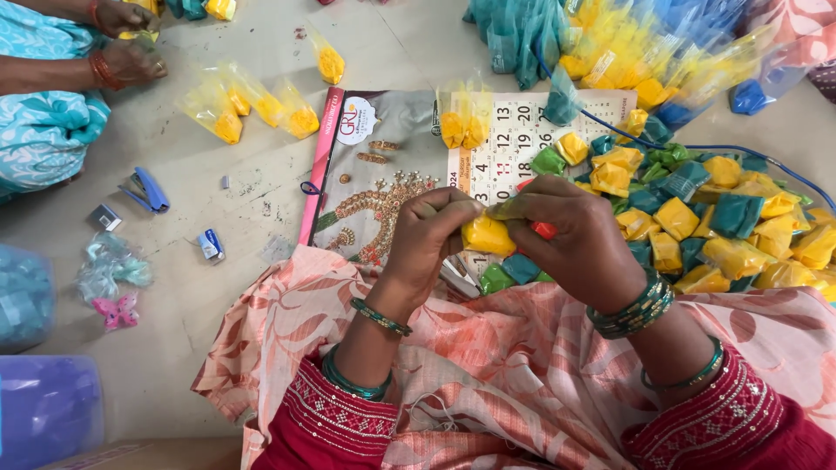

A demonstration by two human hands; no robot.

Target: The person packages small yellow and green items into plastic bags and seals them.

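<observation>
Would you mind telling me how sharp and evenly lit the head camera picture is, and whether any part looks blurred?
Head view: light is soft and even, with only faint shadows on the floor; the left hand and right hand around the yellow packet are fairly sharp; the blue containers at the left edge look blurred; mild glare shows on the plastic packets top right.

Glossy plastic wraps the yellow packet [488, 235]; the calendar [383, 165] is smooth paper, the floor [218, 174] matt.
</observation>
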